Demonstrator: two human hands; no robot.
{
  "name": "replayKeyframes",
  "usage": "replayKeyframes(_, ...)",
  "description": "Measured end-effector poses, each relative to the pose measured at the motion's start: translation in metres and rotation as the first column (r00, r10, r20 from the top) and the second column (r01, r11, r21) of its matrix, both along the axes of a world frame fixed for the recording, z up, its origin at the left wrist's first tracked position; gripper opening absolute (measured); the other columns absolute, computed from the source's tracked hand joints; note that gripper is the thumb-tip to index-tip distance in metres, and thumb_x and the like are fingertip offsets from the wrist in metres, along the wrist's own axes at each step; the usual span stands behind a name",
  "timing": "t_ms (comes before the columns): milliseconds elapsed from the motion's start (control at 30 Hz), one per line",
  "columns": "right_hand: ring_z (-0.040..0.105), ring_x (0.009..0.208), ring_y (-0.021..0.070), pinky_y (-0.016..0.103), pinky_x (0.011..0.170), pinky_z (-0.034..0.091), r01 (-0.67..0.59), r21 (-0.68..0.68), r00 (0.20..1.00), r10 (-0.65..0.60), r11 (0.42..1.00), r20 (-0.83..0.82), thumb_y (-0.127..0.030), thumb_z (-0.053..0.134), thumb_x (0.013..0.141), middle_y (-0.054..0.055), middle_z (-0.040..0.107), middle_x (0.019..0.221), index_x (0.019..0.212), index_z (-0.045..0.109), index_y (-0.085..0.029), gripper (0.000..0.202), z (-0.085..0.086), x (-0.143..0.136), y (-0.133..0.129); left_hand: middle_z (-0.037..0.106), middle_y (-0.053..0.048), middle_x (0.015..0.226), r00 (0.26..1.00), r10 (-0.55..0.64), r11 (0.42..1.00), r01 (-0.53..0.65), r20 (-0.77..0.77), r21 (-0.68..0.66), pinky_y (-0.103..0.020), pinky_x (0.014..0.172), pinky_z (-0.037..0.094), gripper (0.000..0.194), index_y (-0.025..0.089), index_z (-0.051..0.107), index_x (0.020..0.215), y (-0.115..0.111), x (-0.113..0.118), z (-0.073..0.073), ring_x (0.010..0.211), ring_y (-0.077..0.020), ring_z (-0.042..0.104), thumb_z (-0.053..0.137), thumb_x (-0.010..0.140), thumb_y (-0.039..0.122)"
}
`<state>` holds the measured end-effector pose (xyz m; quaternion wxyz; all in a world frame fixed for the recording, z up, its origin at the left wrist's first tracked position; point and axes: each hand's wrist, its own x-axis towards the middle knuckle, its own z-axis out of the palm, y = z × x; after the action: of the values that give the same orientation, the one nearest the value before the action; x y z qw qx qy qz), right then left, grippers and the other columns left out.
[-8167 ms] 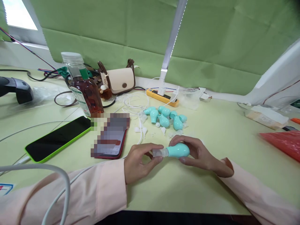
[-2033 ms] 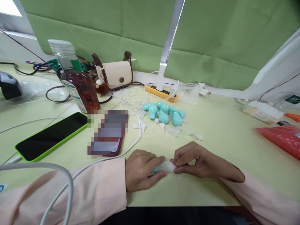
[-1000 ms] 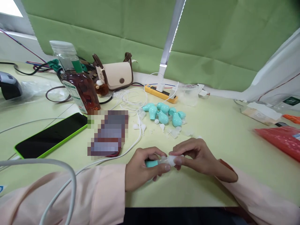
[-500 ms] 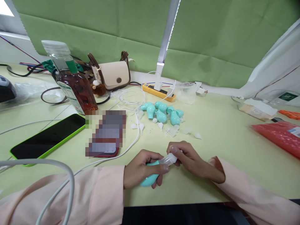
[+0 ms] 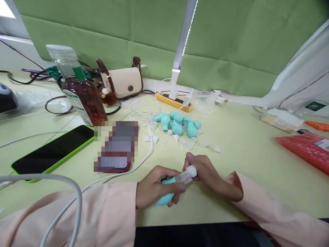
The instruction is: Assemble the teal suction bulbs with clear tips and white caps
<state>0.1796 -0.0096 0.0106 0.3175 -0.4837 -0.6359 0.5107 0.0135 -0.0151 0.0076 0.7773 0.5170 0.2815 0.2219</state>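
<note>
My left hand (image 5: 156, 185) is wrapped round the turquoise squeeze bulb (image 5: 164, 198) of what looks like a nasal aspirator, with the thumb along its neck. A clear plastic nozzle (image 5: 183, 177) sticks out of the bulb toward the right, ending in a white soft tip (image 5: 191, 171). Curled fingers of my right hand (image 5: 205, 171) press against that tip from behind, and its thumb is raised off it. Beyond both hands lies a cluster of several turquoise bulbs (image 5: 177, 127). Small white tips (image 5: 175, 138) and clear plastic pieces (image 5: 189, 144) are scattered in front of them.
Left of the hands lie a green-cased phone (image 5: 53, 151) and a red-cased phone (image 5: 115, 151), a white cable (image 5: 144, 159) running beside. Behind stand a bottle of dark drink (image 5: 84, 99), a cream handbag (image 5: 125, 82) and a yellow power strip (image 5: 174, 102). A red package (image 5: 303, 147) lies right.
My right thumb has lifted off the white tip and moved up, so more of the tip shows. The left hand with the bulb has shifted very slightly right.
</note>
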Motion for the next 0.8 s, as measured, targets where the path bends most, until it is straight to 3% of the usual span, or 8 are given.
replayKeyframes(67,0.025,0.037,0.0046,0.018,0.035,0.02,0.012,0.014,1.0,-0.012,1.0,0.01,-0.05,0.029,0.081,-0.005,0.032,0.04,0.05,0.04,-0.015,0.048,0.0003,-0.0002,-0.0006,0.051,0.001,0.05,1.0,0.002,1.0,-0.002,-0.001,0.017,-0.018,0.043,0.035,0.016,0.01,0.058,0.069,0.0002,-0.0003,-0.0005,0.042,-0.0054,0.043,0.056,0.071,0.025)
replayKeyframes(167,0.025,0.038,0.0052,0.019,0.037,0.021,-0.002,0.218,0.995,-0.019,0.976,0.096,-0.043,0.026,0.085,-0.005,0.03,0.041,0.05,0.039,-0.016,0.046,-0.001,0.0018,-0.0023,0.05,0.002,0.05,1.0,0.001,1.0,0.0,-0.006,0.029,-0.018,0.043,0.034,0.016,0.01,0.058,0.072,0.0005,-0.0002,-0.0014,0.042,-0.0056,0.042,0.056,0.072,0.026)
replayKeyframes(233,0.025,0.039,0.0056,0.02,0.04,0.022,-0.042,0.414,0.981,-0.041,0.909,0.19,-0.035,0.027,0.087,-0.005,0.028,0.043,0.051,0.037,-0.016,0.042,-0.0022,0.0041,-0.0033,0.049,0.002,0.05,1.0,0.002,0.999,-0.001,-0.015,0.049,-0.019,0.043,0.033,0.017,0.01,0.056,0.069,0.0005,0.0003,-0.0017,0.041,-0.0056,0.042,0.055,0.073,0.026)
replayKeyframes(300,0.024,0.041,0.0062,0.021,0.043,0.022,-0.101,0.585,0.955,-0.087,0.805,0.285,-0.028,0.028,0.086,-0.005,0.026,0.045,0.051,0.033,-0.017,0.037,-0.0026,0.0058,-0.0038,0.048,0.002,0.049,1.0,0.006,0.998,-0.005,-0.021,0.064,-0.019,0.042,0.032,0.019,0.01,0.054,0.064,0.0001,0.0009,-0.0015,0.04,-0.0055,0.041,0.053,0.074,0.026)
replayKeyframes(367,0.024,0.042,0.0068,0.022,0.044,0.022,-0.152,0.68,0.927,-0.135,0.717,0.35,-0.022,0.028,0.086,-0.005,0.024,0.046,0.052,0.028,-0.018,0.034,-0.0018,0.0059,-0.0039,0.047,0.003,0.047,1.0,0.016,0.997,-0.014,-0.026,0.072,-0.019,0.042,0.032,0.021,0.011,0.051,0.061,-0.0005,0.0015,-0.001,0.039,-0.0054,0.04,0.052,0.074,0.027)
replayKeyframes(667,0.019,0.041,0.0065,0.023,0.044,0.018,-0.232,0.781,0.87,-0.236,0.58,0.433,-0.014,0.029,0.084,-0.005,0.02,0.046,0.053,0.021,-0.018,0.032,-0.0014,0.0046,0.0021,0.046,0.003,0.046,0.995,0.064,0.996,-0.058,-0.079,0.068,-0.02,0.042,0.033,0.024,0.012,0.05,0.057,-0.0012,0.0033,-0.0004,0.039,-0.0068,0.04,0.052,0.072,0.031)
replayKeyframes(733,0.018,0.042,0.0062,0.023,0.044,0.017,-0.223,0.783,0.873,-0.238,0.581,0.425,-0.015,0.031,0.083,-0.006,0.019,0.047,0.053,0.02,-0.018,0.032,-0.001,0.0048,0.0022,0.047,0.003,0.046,0.995,0.066,0.995,-0.059,-0.08,0.081,-0.02,0.042,0.033,0.025,0.012,0.05,0.058,-0.0016,0.0032,-0.0009,0.04,-0.0069,0.041,0.051,0.073,0.032)
replayKeyframes(800,0.016,0.042,0.0059,0.023,0.043,0.017,-0.216,0.756,0.884,-0.206,0.618,0.42,-0.015,0.033,0.083,-0.006,0.017,0.047,0.054,0.019,-0.017,0.032,-0.0003,0.004,0.0013,0.046,0.003,0.046,0.995,0.071,0.993,-0.063,-0.075,0.104,-0.019,0.043,0.033,0.025,0.012,0.05,0.058,-0.0025,0.0031,-0.0014,0.04,-0.0068,0.04,0.05,0.073,0.032)
